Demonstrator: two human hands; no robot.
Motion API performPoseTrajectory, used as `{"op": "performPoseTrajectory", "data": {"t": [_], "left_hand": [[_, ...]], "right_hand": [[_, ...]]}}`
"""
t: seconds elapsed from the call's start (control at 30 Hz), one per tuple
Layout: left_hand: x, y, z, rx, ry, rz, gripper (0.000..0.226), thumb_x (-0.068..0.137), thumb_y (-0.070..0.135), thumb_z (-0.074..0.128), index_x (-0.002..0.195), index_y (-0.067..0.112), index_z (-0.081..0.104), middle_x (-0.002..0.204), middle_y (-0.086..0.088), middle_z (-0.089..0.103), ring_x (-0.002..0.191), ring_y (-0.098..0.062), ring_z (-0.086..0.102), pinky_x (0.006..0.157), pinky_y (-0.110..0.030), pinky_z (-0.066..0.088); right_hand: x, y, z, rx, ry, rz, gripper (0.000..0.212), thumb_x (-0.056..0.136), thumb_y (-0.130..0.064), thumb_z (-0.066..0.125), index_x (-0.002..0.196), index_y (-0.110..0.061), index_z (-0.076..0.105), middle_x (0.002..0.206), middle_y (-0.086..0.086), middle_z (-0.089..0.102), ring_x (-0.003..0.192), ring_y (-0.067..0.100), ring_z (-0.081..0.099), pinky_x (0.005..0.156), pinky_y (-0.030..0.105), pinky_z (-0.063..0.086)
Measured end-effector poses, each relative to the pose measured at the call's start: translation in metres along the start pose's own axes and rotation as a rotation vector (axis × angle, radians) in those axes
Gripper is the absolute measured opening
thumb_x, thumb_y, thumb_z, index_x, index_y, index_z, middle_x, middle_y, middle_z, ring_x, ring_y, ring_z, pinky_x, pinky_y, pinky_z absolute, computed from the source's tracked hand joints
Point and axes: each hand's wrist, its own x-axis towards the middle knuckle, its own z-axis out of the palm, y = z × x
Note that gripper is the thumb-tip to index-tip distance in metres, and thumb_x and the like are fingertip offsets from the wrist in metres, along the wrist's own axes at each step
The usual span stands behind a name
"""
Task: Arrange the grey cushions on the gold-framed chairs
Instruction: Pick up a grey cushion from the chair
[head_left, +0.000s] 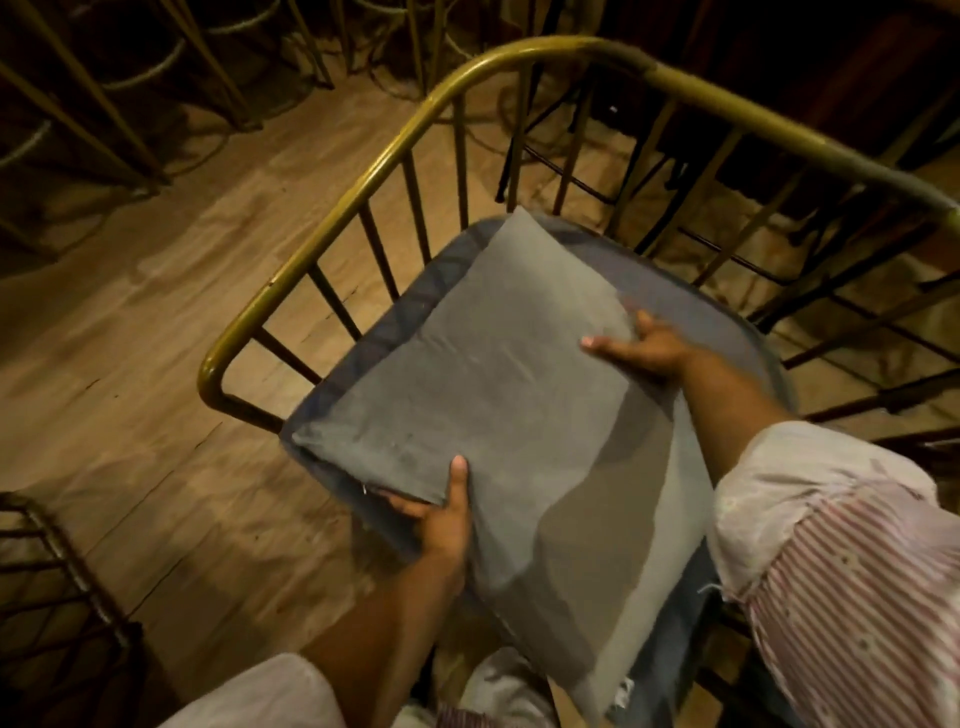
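Note:
A square grey cushion (498, 395) lies tilted over the darker blue-grey seat pad (395, 317) of a gold-framed chair (363, 182) with a curved rail and dark spindles. My left hand (441, 512) grips the cushion's near left edge, thumb on top and fingers underneath. My right hand (644, 345) holds the cushion's far right edge, fingers spread over the fabric. The cushion's near corner hangs past the seat toward me.
Wooden plank floor (156, 338) spreads to the left. More gold-framed chairs (156, 78) stand in the dark at the back. Another dark metal chair frame (62, 561) sits at lower left. Dark furniture legs (779, 156) crowd behind the chair's backrest.

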Motion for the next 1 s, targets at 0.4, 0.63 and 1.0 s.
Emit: {"op": "performPoseTrajectory", "data": {"t": [0.4, 0.63, 1.0], "left_hand": [[0.044, 0.081, -0.012, 0.785, -0.011, 0.481, 0.104, 0.074, 0.074, 0.049, 0.151, 0.033, -0.007, 0.159, -0.019, -0.018, 0.146, -0.038, -0.017, 0.117, -0.057, -0.007], [0.093, 0.157, -0.013, 0.926, -0.370, 0.490, 0.098, 0.073, 0.076, 0.047, 0.151, 0.023, 0.021, 0.157, -0.012, 0.028, 0.141, -0.037, 0.032, 0.116, -0.045, 0.026], [0.074, 0.146, -0.031, 0.800, -0.480, 0.562, 0.083, 0.075, 0.061, 0.061, 0.144, 0.023, 0.037, 0.146, -0.011, 0.046, 0.130, -0.035, 0.046, 0.103, -0.040, 0.038]], "right_hand": [[-0.066, 0.053, 0.070, -0.025, 0.446, -0.024, 0.071, 0.086, -0.068, 0.037, 0.148, -0.042, 0.015, 0.163, -0.004, 0.005, 0.149, 0.026, 0.000, 0.115, 0.060, -0.002], [-0.108, 0.118, 0.119, 0.776, 0.511, 0.247, 0.101, 0.074, -0.054, 0.069, 0.150, -0.040, 0.004, 0.162, 0.000, 0.003, 0.147, 0.028, 0.012, 0.118, 0.045, 0.019], [-0.132, 0.115, 0.123, 1.213, 0.513, 0.204, 0.103, 0.062, -0.050, 0.081, 0.147, -0.034, 0.025, 0.144, 0.005, 0.047, 0.122, 0.029, 0.053, 0.100, 0.046, 0.047]]}}
